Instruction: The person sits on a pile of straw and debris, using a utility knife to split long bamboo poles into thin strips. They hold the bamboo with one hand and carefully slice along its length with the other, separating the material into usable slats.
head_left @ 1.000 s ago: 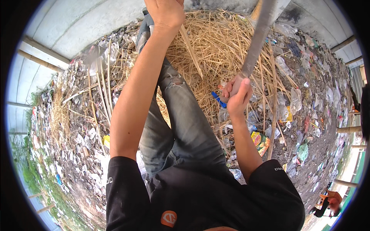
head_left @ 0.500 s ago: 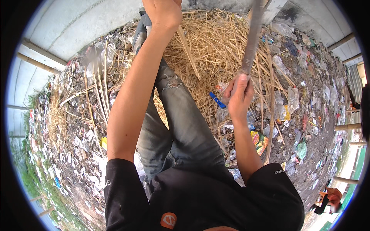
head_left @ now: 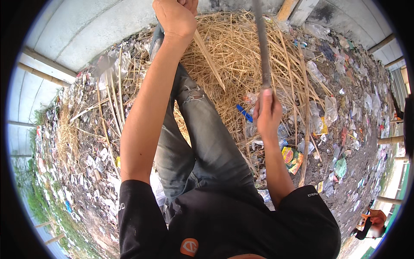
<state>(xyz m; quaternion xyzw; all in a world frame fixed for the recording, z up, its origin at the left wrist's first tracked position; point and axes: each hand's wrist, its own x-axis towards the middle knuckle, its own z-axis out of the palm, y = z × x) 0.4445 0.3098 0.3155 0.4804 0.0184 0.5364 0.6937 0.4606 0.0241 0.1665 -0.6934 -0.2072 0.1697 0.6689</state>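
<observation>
At the top of the head view, my left hand (head_left: 176, 17) is closed round a split bamboo strip (head_left: 209, 60). The strip's pale lower end slants down to the right below the hand, and its upper part is out of sight. My right hand (head_left: 268, 113) grips the handle of a machete (head_left: 261, 47). The long dark blade points up and away, slightly blurred, and its tip is cut off by the upper edge. Blade and strip are apart. Under both hands lies a heap of straw-coloured bamboo shavings (head_left: 237, 47). A small blue plastic thing (head_left: 244, 113) rests left of my right hand.
My legs in grey jeans (head_left: 207, 121) stretch across the middle. Longer bamboo strips (head_left: 114, 97) lie to the left, and a pole (head_left: 306, 125) to the right. Litter covers the ground (head_left: 327, 168). Concrete walls (head_left: 108, 26) stand beyond. Someone in orange (head_left: 375, 220) is at far right.
The machete blade has swung to the left and stands more upright. My left hand has shifted slightly left, still with the bamboo strip. My right hand is a little lower.
</observation>
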